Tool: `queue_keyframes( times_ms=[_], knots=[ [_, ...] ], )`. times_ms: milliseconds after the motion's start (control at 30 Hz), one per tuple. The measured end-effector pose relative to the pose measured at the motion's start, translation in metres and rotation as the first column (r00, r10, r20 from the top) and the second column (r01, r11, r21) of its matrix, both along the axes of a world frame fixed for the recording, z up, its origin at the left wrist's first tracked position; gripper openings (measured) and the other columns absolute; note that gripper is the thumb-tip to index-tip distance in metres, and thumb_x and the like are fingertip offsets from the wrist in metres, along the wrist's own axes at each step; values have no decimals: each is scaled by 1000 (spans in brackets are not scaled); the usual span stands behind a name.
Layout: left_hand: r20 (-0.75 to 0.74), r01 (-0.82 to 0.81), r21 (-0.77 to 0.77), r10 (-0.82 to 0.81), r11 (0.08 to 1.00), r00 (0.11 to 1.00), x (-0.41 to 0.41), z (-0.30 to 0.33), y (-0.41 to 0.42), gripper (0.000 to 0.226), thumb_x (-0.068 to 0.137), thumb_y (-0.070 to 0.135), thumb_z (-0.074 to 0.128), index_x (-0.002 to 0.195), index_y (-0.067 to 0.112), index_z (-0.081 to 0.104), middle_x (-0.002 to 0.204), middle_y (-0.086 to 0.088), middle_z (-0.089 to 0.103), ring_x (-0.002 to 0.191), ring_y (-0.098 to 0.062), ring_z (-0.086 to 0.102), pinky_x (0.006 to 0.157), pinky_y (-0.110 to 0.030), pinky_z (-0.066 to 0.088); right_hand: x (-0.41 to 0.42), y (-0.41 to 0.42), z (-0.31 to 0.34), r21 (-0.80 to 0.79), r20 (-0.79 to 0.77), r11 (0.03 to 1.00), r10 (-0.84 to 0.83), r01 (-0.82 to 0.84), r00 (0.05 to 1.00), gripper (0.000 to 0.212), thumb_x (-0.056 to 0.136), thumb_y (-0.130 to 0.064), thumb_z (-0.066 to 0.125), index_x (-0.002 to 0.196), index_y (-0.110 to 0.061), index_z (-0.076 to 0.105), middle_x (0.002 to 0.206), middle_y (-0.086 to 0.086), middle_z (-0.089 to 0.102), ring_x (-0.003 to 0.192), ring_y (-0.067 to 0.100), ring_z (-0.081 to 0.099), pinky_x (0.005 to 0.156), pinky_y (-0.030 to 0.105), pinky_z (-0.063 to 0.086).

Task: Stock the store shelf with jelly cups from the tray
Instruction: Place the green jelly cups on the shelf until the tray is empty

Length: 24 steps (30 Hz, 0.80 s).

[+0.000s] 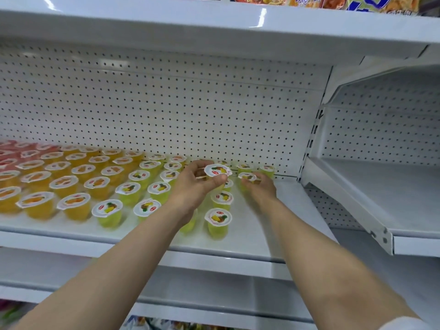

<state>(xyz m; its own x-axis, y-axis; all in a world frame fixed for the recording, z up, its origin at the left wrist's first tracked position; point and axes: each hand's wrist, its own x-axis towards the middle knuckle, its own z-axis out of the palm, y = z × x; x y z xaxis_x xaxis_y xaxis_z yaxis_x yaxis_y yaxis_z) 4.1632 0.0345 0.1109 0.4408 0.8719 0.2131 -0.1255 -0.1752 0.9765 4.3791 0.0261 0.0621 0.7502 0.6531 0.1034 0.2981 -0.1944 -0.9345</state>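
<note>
1. Shelf (257, 225) of white metal is taken as the landmark; a perforated back panel (166, 103) rises behind it.
2. Rows of jelly cups are stood upright on the shelf: yellow-green cups (107, 211) toward its middle, orange cups (73, 206) further left, and pink cups (9, 151) at its far left end.
3. One yellow-green jelly cup (217, 173) is gripped by the left hand (192, 184), fingers curled round it, and is held just above the shelf's rear rows.
4. A second jelly cup (247, 178) is held by the right hand (259, 189), whose fingers are wrapped about it close to the shelf's back edge; the hand is blurred.
5. Bare shelf surface is seen right of the right hand.
6. Snack packets (309, 1) are seen on the board above the shelf.
7. A neighbouring shelf unit (381, 186) is set to the right of the shelf.
</note>
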Motion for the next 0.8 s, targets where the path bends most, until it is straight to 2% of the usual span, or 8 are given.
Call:
queue_keyframes(
  times_ms=[133, 200, 267, 333, 467, 667, 733, 800],
  knots=[
    [-4, 20, 6, -20, 1000, 1000, 12, 3, 3, 42, 76, 16, 83, 114, 17, 65, 106, -3, 71, 84, -5, 69, 70, -11, 51, 0, -2, 8, 48, -15, 999, 15, -14, 1000, 71, 81, -42, 78, 142, -22, 49, 140, 1, 56, 123, 19, 56, 98, 25, 42],
    [-10, 55, -15, -56, 998, 998, 21, 7, 7, 45, 75, 21, 85, 115, 19, 66, 109, -8, 71, 97, -17, 70, 83, -22, 54, 1, -8, 26, 155, -25, 988, 33, -29, 999, 61, 84, -40, 77, 138, -20, 55, 132, 1, 62, 109, 12, 61, 90, 21, 44],
    [-9, 75, -60, -76, 995, 997, 32, 11, 11, 48, 73, 25, 86, 116, 19, 64, 111, -11, 70, 105, -27, 68, 91, -37, 53, -1, -18, 45, 290, -147, 944, 206, -157, 968, 41, 90, -35, 72, 125, -15, 66, 115, 3, 71, 96, 12, 69, 75, 19, 51],
    [12, 70, -101, -70, 992, 998, 44, 15, 14, 52, 72, 25, 87, 115, 14, 60, 111, -13, 69, 103, -31, 68, 88, -42, 54, -2, -31, 57, 401, -258, 856, 447, -326, 857, 39, 90, -38, 69, 121, -14, 69, 117, 8, 72, 107, 21, 69, 74, 25, 55],
    [58, 160, -180, -152, 971, 987, 65, 18, 13, 69, 68, 36, 86, 118, -1, 57, 116, -22, 66, 102, -30, 69, 84, -33, 58, 3, -49, 65, 392, -244, 772, 612, -501, 753, 45, 81, -38, 69, 116, -10, 69, 115, 11, 71, 105, 22, 67, 87, 33, 55],
    [58, 210, -190, -203, 959, 978, 87, 25, 1, 43, 86, 28, 74, 111, -3, 59, 91, -12, 70, 79, -15, 71, 66, -20, 56, 22, -64, 65, 379, -204, 781, 594, -496, 778, 49, 68, -39, 81, 106, -10, 72, 114, 16, 72, 114, 34, 65, 104, 46, 49],
    [-11, 200, -131, -203, 971, 979, 91, 28, 0, 44, 86, 34, 73, 111, 0, 62, 92, -8, 69, 76, -10, 67, 66, -19, 53, 29, -67, 66, 375, -184, 794, 570, -478, 801, 44, 71, -35, 81, 105, -9, 72, 113, 17, 72, 111, 33, 67, 98, 45, 53],
    [-209, 162, 42, -150, 986, 966, 91, 29, 2, 47, 88, 46, 67, 117, 10, 64, 100, -1, 68, 78, -5, 62, 69, -19, 47, 35, -68, 67, 372, -163, 825, 510, -426, 845, 33, 77, -25, 79, 103, -6, 71, 104, 13, 74, 100, 27, 70, 88, 39, 58]
  ],
)
